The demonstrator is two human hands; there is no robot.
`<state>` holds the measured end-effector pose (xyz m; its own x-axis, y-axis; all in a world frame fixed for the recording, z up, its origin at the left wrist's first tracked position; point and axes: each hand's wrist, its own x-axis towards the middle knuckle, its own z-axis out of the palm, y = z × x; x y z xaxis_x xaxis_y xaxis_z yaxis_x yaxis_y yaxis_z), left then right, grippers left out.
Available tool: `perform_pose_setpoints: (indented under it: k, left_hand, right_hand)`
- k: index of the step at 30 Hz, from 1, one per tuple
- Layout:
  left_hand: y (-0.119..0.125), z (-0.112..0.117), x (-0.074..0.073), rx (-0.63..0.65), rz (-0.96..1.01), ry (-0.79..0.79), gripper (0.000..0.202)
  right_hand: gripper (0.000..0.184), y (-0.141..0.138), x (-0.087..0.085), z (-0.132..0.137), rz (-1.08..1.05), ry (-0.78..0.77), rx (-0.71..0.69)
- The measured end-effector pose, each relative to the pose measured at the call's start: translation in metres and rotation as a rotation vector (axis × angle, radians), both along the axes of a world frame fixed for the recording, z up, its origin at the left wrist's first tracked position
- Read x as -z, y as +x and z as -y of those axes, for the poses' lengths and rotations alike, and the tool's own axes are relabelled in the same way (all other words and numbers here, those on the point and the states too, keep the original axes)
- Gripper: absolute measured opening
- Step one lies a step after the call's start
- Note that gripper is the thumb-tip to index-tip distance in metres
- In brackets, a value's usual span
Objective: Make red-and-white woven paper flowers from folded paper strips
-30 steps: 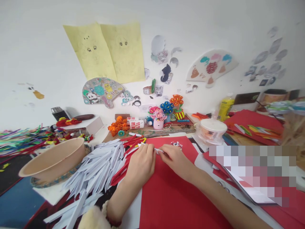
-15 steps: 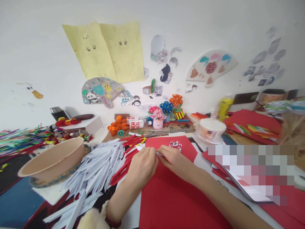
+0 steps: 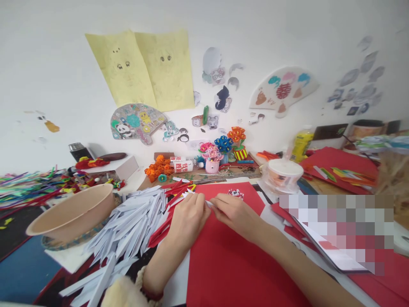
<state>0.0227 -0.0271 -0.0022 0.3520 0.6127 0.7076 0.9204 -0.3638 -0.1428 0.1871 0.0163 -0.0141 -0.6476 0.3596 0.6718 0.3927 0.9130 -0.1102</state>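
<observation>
My left hand (image 3: pixel 188 218) and my right hand (image 3: pixel 235 214) meet over a red paper sheet (image 3: pixel 230 260). Both pinch a narrow white paper strip (image 3: pixel 208 203) between their fingertips; most of the strip is hidden by my fingers. A heap of folded white paper strips (image 3: pixel 128 230) lies just left of my left hand, with several red strips (image 3: pixel 174 189) beside it. A small red-and-white folded piece (image 3: pixel 235 194) sits on the red sheet just beyond my right hand.
A tan bowl (image 3: pixel 72 213) stands at the left, with coloured pipe cleaners (image 3: pixel 28 185) behind it. A clear lidded tub (image 3: pixel 283 175), a yellow bottle (image 3: pixel 302 145), small paper flower pots (image 3: pixel 223 151) and glue bottles (image 3: pixel 182 165) line the back. More red paper (image 3: pixel 338 164) lies at the right.
Both hands have stayed together on the strip, with only slight finger shifts. The view has wobbled a little.
</observation>
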Motion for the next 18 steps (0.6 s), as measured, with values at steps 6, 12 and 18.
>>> perform_pose_setpoints:
  k: [6, 12, 18]
  left_hand:
    - [-0.002, 0.001, 0.0, 0.012, 0.082, -0.096, 0.02]
    - [-0.013, 0.007, -0.016, -0.023, 0.182, -0.041, 0.009]
    - [-0.015, 0.009, -0.021, 0.049, 0.017, -0.097, 0.022]
  right_hand:
    - [0.039, -0.001, -0.001, 0.0, -0.012, 0.001, 0.013]
    - [0.031, 0.003, -0.003, -0.004, -0.008, -0.062, 0.074]
    - [0.029, 0.006, -0.003, -0.003, -0.043, -0.08, 0.009]
